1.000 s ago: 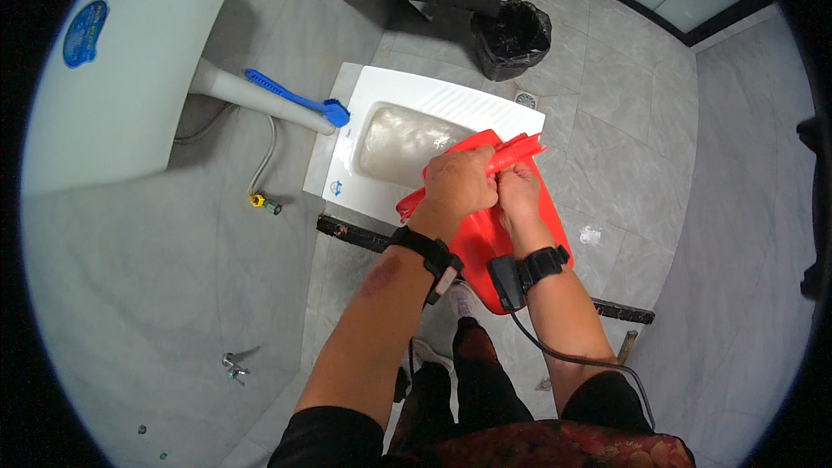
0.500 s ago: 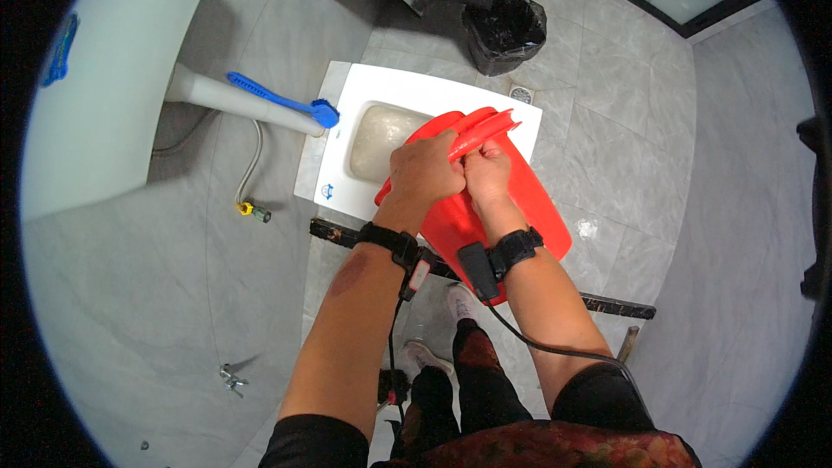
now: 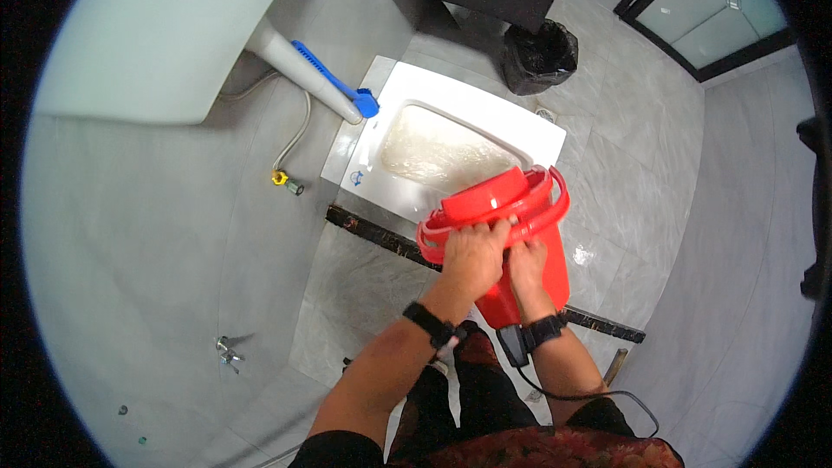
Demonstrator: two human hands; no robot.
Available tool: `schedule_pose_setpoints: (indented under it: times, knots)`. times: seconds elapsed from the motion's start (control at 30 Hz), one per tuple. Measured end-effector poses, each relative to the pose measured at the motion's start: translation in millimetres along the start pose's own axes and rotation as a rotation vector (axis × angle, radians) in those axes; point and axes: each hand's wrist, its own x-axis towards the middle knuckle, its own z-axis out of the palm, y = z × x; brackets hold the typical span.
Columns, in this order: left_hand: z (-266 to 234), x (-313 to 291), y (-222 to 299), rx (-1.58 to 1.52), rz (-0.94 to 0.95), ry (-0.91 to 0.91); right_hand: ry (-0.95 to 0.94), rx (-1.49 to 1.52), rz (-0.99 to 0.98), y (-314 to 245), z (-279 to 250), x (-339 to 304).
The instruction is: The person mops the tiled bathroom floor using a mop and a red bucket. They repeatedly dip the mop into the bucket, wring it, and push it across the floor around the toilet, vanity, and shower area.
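A red plastic bucket point(image 3: 555, 273) with a raised, curved part at its rim is held low in front of me, tilted at the near right side of a white squat toilet point(image 3: 416, 87). My left hand point(image 3: 475, 258) is closed on the bucket's rim, thumb on top. Close beside it, my right hand point(image 3: 527, 270) is closed on the bucket too; its fingertips are partly hidden. Rippling, brownish water fills the toilet's bowl. The inside of the bucket cannot be seen.
A blue brush point(image 3: 334, 78) leans along the white pipe point(image 3: 295, 65) below a white cistern point(image 3: 173, 35). A hose point(image 3: 299, 134) with a yellow fitting hangs there. Beyond stands a black-lined bin point(image 3: 539, 56); a dark step edge point(image 3: 390, 238) crosses the floor.
The bucket and both hands have moved back toward me, off the bowl, and the bucket's rim has turned. More of the bowl shows, with its water now rippling. The whole view has shifted.
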Motion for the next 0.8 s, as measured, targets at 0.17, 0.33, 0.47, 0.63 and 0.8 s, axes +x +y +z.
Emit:
schedule_pose_setpoints:
  times: [0.17,0.33,0.47,0.63,0.8]
  knots:
    - [-3,-76,20,-0.084,-0.067,-0.037,-0.085,-0.099,0.022,26,-29,-69]
    - [-23,-127,21,-0.178,-0.138,-0.123,-0.200,0.235,0.117,38,-44,-127]
    - [-50,-173,29,-0.266,-0.169,-0.128,-0.281,0.157,0.166,45,-54,-174]
    - [-67,-239,33,-0.349,-0.243,-0.121,-0.371,0.306,0.432,68,-54,-230]
    - [-64,-304,13,-0.352,-0.355,-0.061,-0.481,0.303,0.467,112,-23,-258]
